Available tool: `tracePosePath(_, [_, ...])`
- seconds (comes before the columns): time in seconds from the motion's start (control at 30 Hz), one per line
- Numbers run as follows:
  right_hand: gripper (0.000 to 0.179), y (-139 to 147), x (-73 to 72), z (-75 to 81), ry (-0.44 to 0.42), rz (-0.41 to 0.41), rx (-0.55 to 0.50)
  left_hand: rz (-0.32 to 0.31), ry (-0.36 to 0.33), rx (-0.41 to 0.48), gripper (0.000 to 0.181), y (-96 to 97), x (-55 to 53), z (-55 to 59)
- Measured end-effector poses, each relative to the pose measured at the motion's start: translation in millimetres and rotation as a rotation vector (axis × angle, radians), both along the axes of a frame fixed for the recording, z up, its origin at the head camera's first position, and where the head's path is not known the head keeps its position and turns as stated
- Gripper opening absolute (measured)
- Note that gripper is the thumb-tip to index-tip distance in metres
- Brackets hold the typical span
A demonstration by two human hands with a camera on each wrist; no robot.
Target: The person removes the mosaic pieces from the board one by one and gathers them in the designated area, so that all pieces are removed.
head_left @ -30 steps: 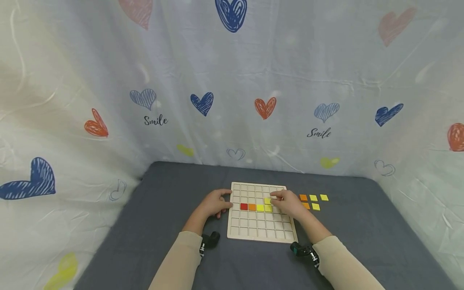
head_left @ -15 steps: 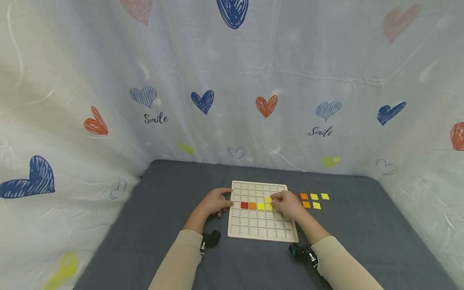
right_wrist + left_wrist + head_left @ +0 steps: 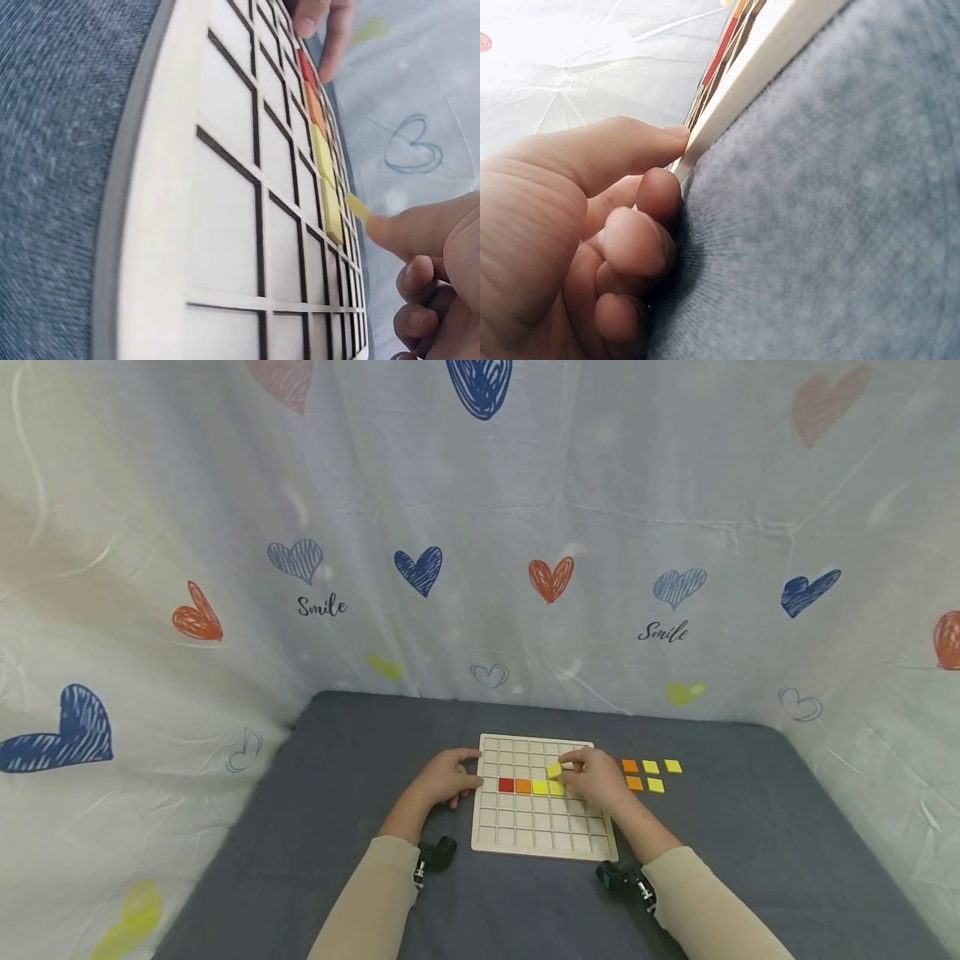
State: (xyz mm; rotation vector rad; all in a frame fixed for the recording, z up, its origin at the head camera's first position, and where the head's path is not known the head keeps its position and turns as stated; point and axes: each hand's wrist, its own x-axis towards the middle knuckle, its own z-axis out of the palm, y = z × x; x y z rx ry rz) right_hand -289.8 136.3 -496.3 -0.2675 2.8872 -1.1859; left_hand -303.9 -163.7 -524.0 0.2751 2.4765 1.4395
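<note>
A yellow tile [image 3: 553, 771], lying flatter half a second ago, now tilts up from the wooden board [image 3: 522, 821], apparently unseated, just beyond the coloured row's end tile [image 3: 556, 787]. The person's right hand [image 3: 596, 779] pinches it, reaching in from the near right; the left hand [image 3: 442, 779], unclenched, rests spread thumb and forefinger against the board's left edge.

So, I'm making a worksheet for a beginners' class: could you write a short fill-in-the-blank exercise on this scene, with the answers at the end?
The left hand touches the board on its ____ edge.
On the board, between the red tile and the nearest yellow tile, sits one coloured ____.
The right hand pinches a tile coloured ____.
The loose tiles lie on the gray cloth to the ____ of the board.

Missing words: left; orange; yellow; right.
</note>
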Motion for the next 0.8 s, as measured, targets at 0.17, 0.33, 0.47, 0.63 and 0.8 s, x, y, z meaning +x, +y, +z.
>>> tracePosePath(0.17, [0.028, 7.0, -1.4, 6.4, 0.039, 0.019, -0.025, -0.008, 0.013, -0.001, 0.060, 0.0, 0.4, -0.8])
tracePosePath(0.33, [0.032, 17.2, -0.2, 15.9, 0.008, 0.019, -0.098, -0.009, 0.009, 0.004, 0.060, -0.1, -0.2, -1.1])
tracePosePath(0.47, [0.034, 26.6, 1.8, 23.3, -0.011, 0.004, -0.127, -0.009, 0.005, -0.001, 0.060, 0.1, 0.3, -0.2])
tracePosePath(0.63, [0.035, 39.6, 3.1, 31.5, -0.037, -0.008, -0.186, -0.009, 0.005, -0.005, 0.060, 0.1, 0.2, 0.1])
tracePosePath(0.8, [0.037, 57.0, 6.2, 33.5, -0.036, -0.050, -0.189, -0.009, 0.005, 0.000, 0.061, -0.5, -0.5, 0.0])
